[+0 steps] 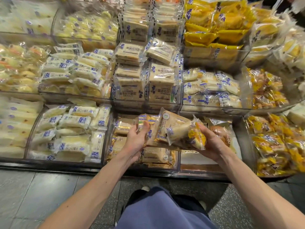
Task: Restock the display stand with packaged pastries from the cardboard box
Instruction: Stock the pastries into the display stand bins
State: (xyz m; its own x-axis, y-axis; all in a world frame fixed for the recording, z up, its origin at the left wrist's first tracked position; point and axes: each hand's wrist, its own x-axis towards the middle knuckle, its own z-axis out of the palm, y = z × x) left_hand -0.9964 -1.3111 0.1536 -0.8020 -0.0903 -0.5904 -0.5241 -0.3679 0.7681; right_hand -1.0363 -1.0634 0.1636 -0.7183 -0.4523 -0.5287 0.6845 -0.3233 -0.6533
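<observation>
Left hand (136, 139): palm turned inward, fingers curled, thumb pressed on a tan pack (149, 123) with a round yellow label. It grips that pack.

Right hand (212, 142): palm up, fingers cupped under a yellow pack (197, 137), thumb laid along its top. It grasps that pack.

Between the hands, more overlapping packs: a roll pack (179, 131), white bread in clear film with blue print, lies against the yellow pack. Behind it is a larger beige pack (172, 123) with a round white sticker. Cannot tell which hand bears these two. All the wrappers are glossy and sealed, with crimped ends.

Both forearms are bare and reach forward, wrists about level.

The bundle is held in the air over the bottom tier of the stand (145, 107). Straight below it is a clear bin of beige packs lying flat. The bin to the right holds a bun pack (221, 133) at the back and shows a bare bottom at the front.

Further out:
- Left bin: white packs (72, 134) with blue labels.
- Far right: heaped yellow wrappers (272, 146).
- Tier above: toast packs (145, 80), stacked and upright.

Grey tiled floor (41, 195) in front of the stand.
</observation>
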